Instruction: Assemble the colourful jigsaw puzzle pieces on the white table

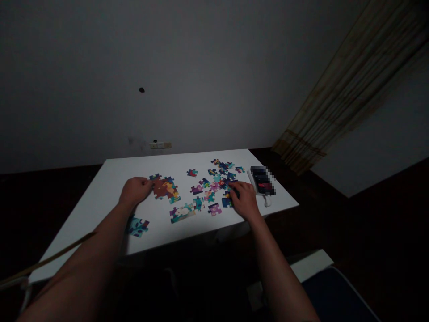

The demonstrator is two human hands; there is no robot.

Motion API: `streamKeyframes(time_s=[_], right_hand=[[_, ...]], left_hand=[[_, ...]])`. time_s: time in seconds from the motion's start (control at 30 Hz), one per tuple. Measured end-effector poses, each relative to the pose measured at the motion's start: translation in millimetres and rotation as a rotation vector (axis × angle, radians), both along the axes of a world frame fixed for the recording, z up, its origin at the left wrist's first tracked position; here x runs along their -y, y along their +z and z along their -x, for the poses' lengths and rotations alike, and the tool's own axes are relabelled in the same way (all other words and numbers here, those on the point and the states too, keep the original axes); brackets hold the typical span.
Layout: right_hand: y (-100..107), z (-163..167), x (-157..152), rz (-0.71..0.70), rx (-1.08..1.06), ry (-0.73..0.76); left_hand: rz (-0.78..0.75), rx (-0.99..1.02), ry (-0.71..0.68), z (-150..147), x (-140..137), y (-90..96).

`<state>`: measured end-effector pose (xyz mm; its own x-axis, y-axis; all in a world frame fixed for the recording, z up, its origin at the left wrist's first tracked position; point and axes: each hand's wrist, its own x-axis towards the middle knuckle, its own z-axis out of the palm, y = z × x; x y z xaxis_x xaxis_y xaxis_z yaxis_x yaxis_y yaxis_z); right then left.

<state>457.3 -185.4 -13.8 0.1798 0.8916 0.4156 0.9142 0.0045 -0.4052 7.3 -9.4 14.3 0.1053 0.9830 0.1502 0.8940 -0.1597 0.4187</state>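
My left hand (136, 191) is closed, its curled fingers at the left edge of a joined brown and orange puzzle section (163, 187). What it holds, if anything, is hidden. Over the right side of the loose puzzle pieces (216, 184) lies my right hand (245, 200), fingers bent and apart, fingertips touching pieces there. A dark blue piece (227, 202) sits just left of its thumb. Closer to me are a joined strip with a white figure (182, 213) and a pink-purple piece (214, 209). Beside my left forearm is a teal leaf-patterned section (138, 227), partly covered.
The pieces lie on a white table (100, 197). A pixelated dark object with a white edge (263, 181) stands at the right, a small white thing (267, 201) beside it. One red and teal piece (192, 172) lies apart. Behind are a wall socket (161, 145) and a curtain (321, 98).
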Motion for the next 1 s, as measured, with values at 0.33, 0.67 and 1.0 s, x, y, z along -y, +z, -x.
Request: streamKeyframes(time_s=[0.33, 0.67, 1.0], right_hand=[[11.8, 14.0, 1.0, 0.198, 0.148, -0.082], [10.7, 11.0, -0.5, 0.169, 0.104, -0.185], [-2.5, 4.0, -2.6, 0.033, 0.09, -0.127]], left_hand=[[0.005, -0.008, -0.006, -1.2, 2.3, 3.5], [0.011, -0.052, 0.017, -3.5, 3.3, 5.5], [0.007, -0.047, 0.02, -2.4, 2.7, 4.2]])
